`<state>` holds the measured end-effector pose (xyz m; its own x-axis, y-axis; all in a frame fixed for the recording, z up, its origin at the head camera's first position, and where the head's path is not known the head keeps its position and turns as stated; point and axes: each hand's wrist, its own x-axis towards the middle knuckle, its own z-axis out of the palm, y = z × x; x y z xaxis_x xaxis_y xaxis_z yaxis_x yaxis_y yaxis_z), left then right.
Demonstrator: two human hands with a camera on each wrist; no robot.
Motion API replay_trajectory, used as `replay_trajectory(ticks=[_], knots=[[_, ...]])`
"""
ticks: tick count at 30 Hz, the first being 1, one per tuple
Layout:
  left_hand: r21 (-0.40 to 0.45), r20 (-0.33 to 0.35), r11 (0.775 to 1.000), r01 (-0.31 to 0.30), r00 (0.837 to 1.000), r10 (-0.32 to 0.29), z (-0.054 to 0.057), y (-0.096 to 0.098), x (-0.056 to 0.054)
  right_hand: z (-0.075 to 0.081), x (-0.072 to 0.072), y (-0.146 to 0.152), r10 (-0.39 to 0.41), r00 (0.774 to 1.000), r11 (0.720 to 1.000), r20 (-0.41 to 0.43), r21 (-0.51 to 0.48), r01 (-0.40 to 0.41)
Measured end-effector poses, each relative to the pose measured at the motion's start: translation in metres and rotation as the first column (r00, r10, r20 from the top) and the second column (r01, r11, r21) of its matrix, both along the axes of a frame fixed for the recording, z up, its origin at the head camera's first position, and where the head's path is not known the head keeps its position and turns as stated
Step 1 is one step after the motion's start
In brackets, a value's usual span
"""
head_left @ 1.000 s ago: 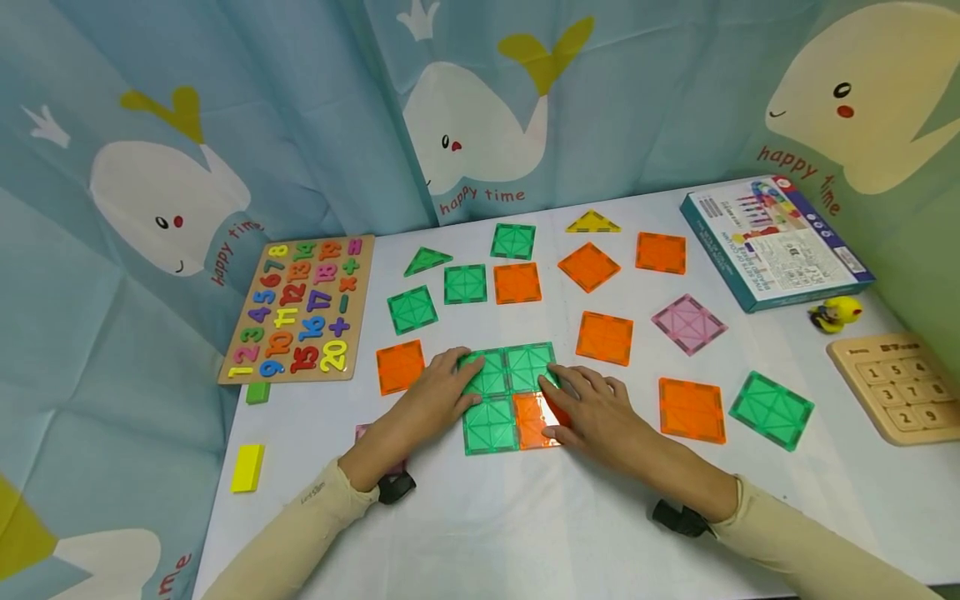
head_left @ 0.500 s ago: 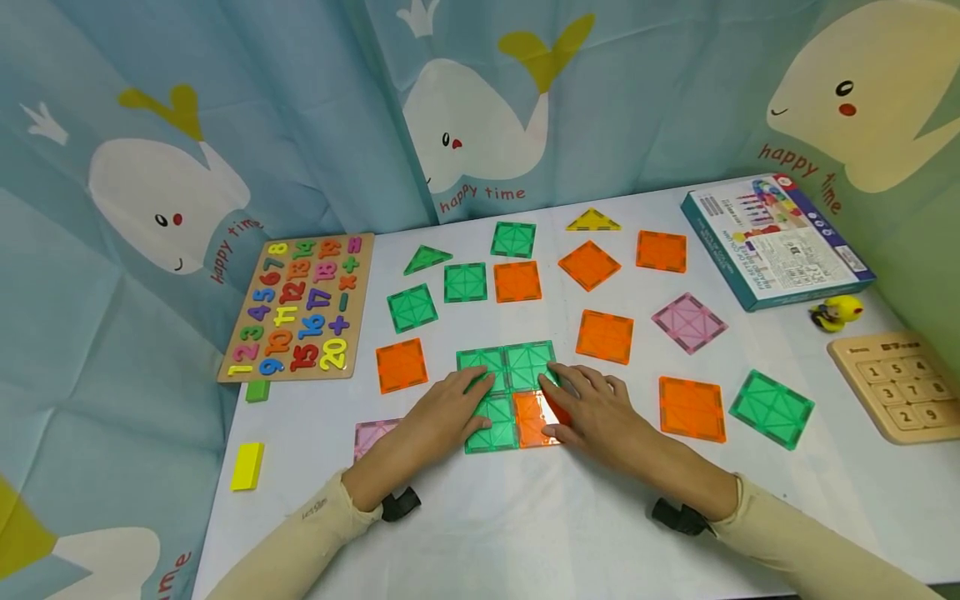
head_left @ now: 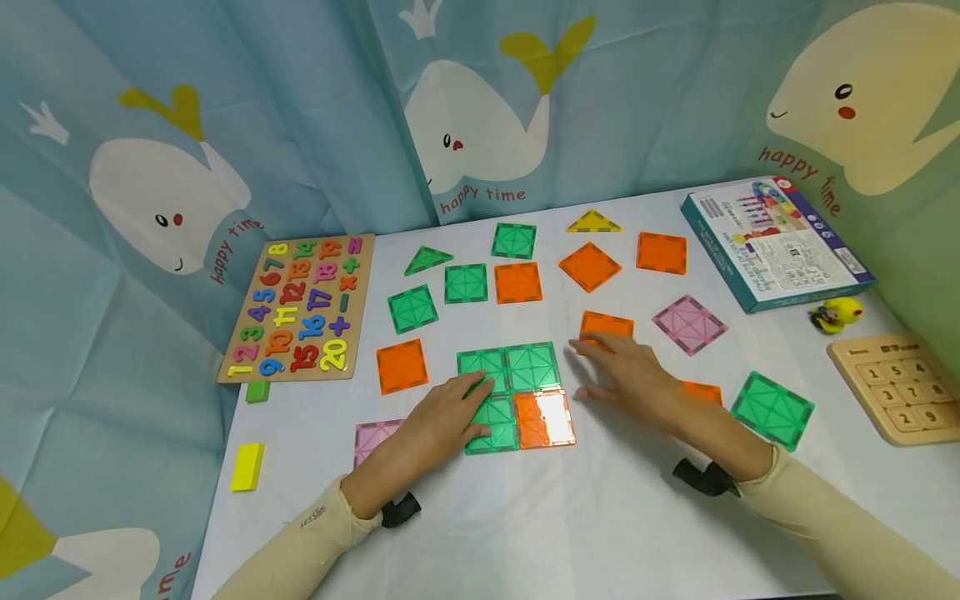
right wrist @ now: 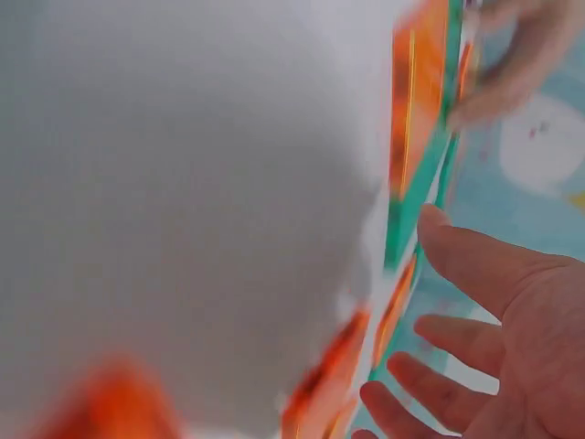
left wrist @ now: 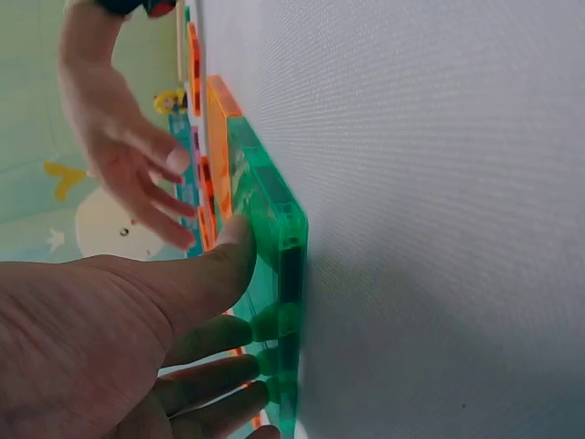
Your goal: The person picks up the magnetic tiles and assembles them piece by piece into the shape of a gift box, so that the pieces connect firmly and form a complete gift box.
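Three green square magnetic tiles and an orange square magnetic tile (head_left: 534, 419) lie edge to edge as a two-by-two block. My left hand (head_left: 442, 417) rests on the block's left side, thumb and fingertips on the lower-left green tile (head_left: 498, 433). In the left wrist view the thumb lies on top of that green tile (left wrist: 274, 197). My right hand (head_left: 633, 379) is off the block, to its right, with spread fingers and nothing held. Its fingertips overlap a loose orange tile (head_left: 606, 322) in the head view. A second orange tile (head_left: 703, 390) is mostly hidden under the right forearm.
Several loose tiles lie behind and beside the block, among them a pink tile (head_left: 688, 324) and a green tile (head_left: 772, 410). At left are a wooden number board (head_left: 358, 333) and a yellow block (head_left: 247, 467). A flat box (head_left: 780, 242) and a wooden number puzzle (head_left: 896, 387) stand right.
My right hand has let go of the block's right side and moved right and up, uncovering the orange tile. My left hand slid slightly right onto the block, then stayed.
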<state>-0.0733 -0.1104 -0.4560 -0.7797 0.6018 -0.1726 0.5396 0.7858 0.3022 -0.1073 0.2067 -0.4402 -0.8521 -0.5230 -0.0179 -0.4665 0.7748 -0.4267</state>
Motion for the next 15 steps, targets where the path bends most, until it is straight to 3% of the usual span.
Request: replay_trajectory(ticks=[3, 8, 15], knots=[[0.0, 0.004, 1.0, -0.001, 1.0, 0.001, 0.0, 0.0, 0.0, 0.005, -0.02, 0.016, -0.077, 0.996, 0.997, 0.049, 0.002, 0.077], [0.001, 0.004, 1.0, -0.001, 1.0, 0.001, 0.0, -0.001, 0.0, 0.005, -0.044, 0.032, -0.173, 0.975, 0.981, 0.141, 0.115, 0.158], [-0.012, -0.014, 1.0, 0.011, 1.0, -0.011, 0.001, -0.001, 0.0, 0.003, -0.049, 0.039, -0.179, 0.967, 0.975, 0.179, 0.161, 0.151]])
